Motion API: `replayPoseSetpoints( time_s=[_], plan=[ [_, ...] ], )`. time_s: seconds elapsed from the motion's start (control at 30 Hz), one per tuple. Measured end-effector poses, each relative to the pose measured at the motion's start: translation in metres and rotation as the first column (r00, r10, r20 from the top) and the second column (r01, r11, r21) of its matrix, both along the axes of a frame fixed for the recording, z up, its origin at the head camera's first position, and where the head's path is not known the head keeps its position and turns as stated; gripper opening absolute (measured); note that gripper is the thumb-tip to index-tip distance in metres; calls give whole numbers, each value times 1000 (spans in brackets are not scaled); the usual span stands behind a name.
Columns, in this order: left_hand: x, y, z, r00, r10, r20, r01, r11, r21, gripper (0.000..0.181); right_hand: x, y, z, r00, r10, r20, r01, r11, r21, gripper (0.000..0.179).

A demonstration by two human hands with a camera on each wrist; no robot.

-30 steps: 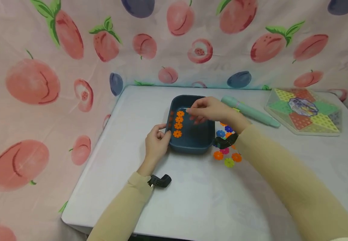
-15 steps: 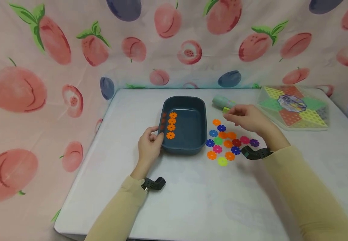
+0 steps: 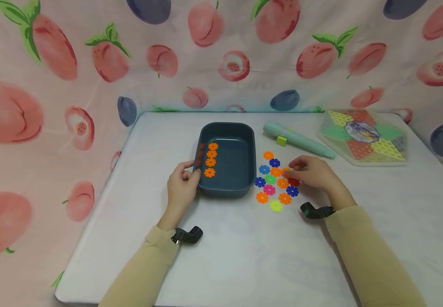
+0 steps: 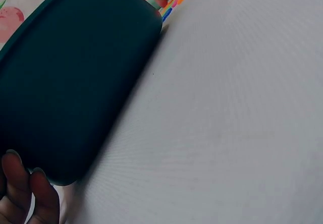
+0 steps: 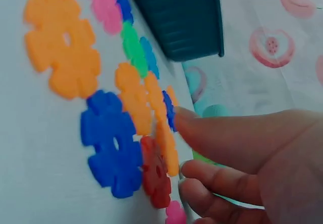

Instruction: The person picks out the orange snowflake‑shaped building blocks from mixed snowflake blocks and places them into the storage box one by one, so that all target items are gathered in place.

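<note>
My left hand (image 3: 182,183) grips the left side of a dark blue plastic tub (image 3: 227,191), thumb at the rim and fingers against the outer wall. In the tub, several orange flower-shaped discs (image 3: 210,162) form a column along the left side. My right hand (image 3: 315,172) is low over loose flower discs to the right of the tub. In the right wrist view, its thumb and fingertips are spread at the edge of an orange disc (image 5: 169,148). A red disc (image 5: 155,173) and a dark blue disc (image 5: 113,143) lie beside that one.
Other loose discs, such as a yellow-green one (image 3: 276,206) and a pink one (image 3: 269,189), lie on the white table (image 3: 221,256). Behind them is a mint-green tapered tube (image 3: 302,141) with a green block (image 3: 281,141). A patterned clear case (image 3: 363,136) sits at the back right.
My right hand has gone from over the tub out to the right, then down to the loose discs. My left hand has kept its hold on the tub. The head view has shifted slightly right.
</note>
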State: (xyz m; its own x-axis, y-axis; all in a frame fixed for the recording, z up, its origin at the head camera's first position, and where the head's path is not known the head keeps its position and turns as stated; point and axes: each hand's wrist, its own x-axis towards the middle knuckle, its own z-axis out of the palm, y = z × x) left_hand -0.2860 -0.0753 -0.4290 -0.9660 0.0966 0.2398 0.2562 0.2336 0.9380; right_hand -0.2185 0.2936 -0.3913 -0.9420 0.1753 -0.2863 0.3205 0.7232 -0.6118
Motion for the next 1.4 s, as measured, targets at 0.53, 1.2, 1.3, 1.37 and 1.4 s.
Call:
replayPoseSetpoints(
  time_s=[0.53, 1.2, 1.3, 1.37, 1.4],
  plan=[
    [3, -7, 1, 1000, 13, 20, -13, 1000, -4, 32, -5, -8, -9, 1000, -2, 11, 2, 999, 34, 51],
    [0, 1, 5, 998, 11, 57, -12, 1000, 7, 34, -3, -6, -3, 999, -49, -13, 50, 999, 3, 45],
    [0, 1, 5, 999, 8, 53, -8, 1000, 4, 33, -2, -7, -2, 999, -46, -14, 46, 999, 2, 43],
    [0, 0, 4, 999, 4, 46, -4, 1000, 4, 33, -2, -6, -2, 999, -41, -18, 41, 999, -2, 40],
    [0, 0, 4, 999, 4, 42, -4, 1000, 4, 32, -2, -6, -2, 999, -37, -22, 36, 999, -8, 38]
  ],
)
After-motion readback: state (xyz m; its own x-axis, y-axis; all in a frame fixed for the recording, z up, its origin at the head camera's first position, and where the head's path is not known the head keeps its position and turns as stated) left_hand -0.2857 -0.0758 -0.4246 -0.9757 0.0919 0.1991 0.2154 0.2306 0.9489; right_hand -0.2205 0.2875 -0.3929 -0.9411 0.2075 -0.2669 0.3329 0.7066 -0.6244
